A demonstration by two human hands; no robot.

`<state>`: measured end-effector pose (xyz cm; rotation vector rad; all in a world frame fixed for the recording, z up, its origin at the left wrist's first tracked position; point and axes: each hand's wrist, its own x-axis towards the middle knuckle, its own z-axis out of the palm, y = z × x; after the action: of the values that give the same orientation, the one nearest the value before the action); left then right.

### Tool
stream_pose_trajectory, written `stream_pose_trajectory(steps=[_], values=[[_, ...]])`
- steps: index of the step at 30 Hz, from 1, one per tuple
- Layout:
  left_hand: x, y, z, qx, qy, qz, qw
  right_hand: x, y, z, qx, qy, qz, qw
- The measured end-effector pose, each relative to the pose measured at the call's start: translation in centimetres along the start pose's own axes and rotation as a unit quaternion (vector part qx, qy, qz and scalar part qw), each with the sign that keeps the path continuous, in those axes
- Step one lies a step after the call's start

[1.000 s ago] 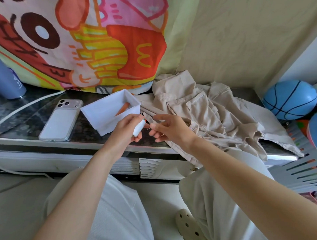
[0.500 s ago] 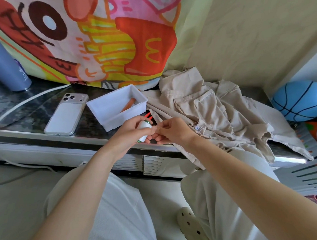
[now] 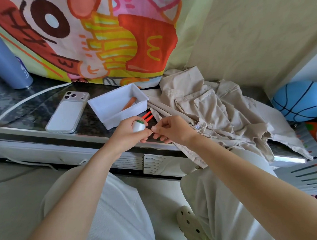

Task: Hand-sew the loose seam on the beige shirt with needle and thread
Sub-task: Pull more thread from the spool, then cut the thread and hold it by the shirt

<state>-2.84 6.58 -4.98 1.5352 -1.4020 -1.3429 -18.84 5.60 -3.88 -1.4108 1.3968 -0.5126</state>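
Observation:
The beige shirt [image 3: 213, 110] lies crumpled on the dark counter, its lower part hanging over the front edge. My left hand [image 3: 127, 134] grips a white thread spool [image 3: 138, 126] with a green top, just in front of the counter edge. My right hand [image 3: 172, 131] is beside it, thumb and forefinger pinching the thread end at the spool. The thread itself is too thin to make out, and no needle is visible. Red scissor handles [image 3: 148, 116] peek out between the box and the shirt.
A white box [image 3: 117, 105] holding an orange object stands on the counter [image 3: 93, 122], with a phone [image 3: 67, 112] left of it. A blue bottle [image 3: 6, 60] is at far left, a blue ball [image 3: 299, 100] at right. A patterned cloth [image 3: 97, 37] hangs behind.
My left hand has drawn the spool away from the white box toward the counter edge. My right hand has closed in on the spool and now pinches at it.

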Motion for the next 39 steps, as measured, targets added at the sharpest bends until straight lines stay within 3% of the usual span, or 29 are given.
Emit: stream_pose_trajectory(steps=[3, 8, 12, 17, 20, 24, 26, 29, 31, 35, 39], values=[[-0.1, -0.1, -0.3, 0.003, 0.008, -0.011, 1.000, 0.5, 0.0, -0.3, -0.127, 0.019, -0.023, 0.991], [-0.2, -0.5, -1.5, -0.024, 0.063, -0.021, 0.998, 3.0, -0.1, -0.4, -0.280, 0.100, -0.128, 0.946], [-0.1, -1.0, -2.2, -0.045, 0.085, -0.041, 0.995, 6.0, -0.1, -0.1, -0.404, 0.045, -0.195, 0.893], [0.2, -1.1, -2.7, -0.055, 0.098, -0.047, 0.993, 8.4, -0.1, 0.8, -0.510, -0.032, -0.171, 0.842], [0.5, -1.1, -2.7, -0.059, 0.096, -0.049, 0.992, 9.3, 0.0, 0.8, -0.583, -0.028, -0.195, 0.788], [0.9, -1.2, -2.7, -0.049, 0.095, -0.050, 0.993, 9.1, 0.9, 0.5, -0.621, -0.010, -0.190, 0.761], [1.1, -1.2, -2.7, -0.046, 0.095, -0.049, 0.993, 8.3, 1.1, -0.1, -0.599, 0.007, -0.182, 0.780], [1.1, -1.1, -2.7, -0.044, 0.095, -0.048, 0.993, 6.4, 0.6, -0.8, -0.446, 0.078, -0.167, 0.876], [1.0, -1.1, -2.7, -0.040, 0.094, -0.047, 0.994, 5.2, 0.2, -0.8, -0.321, 0.149, -0.166, 0.920], [0.8, -1.0, -2.4, -0.036, 0.099, -0.040, 0.994, 3.3, -1.7, 0.6, -0.142, 0.226, -0.193, 0.944], [0.9, -1.3, -2.1, -0.035, 0.108, -0.039, 0.993, 2.1, -3.3, 1.7, 0.019, 0.165, -0.090, 0.982]])
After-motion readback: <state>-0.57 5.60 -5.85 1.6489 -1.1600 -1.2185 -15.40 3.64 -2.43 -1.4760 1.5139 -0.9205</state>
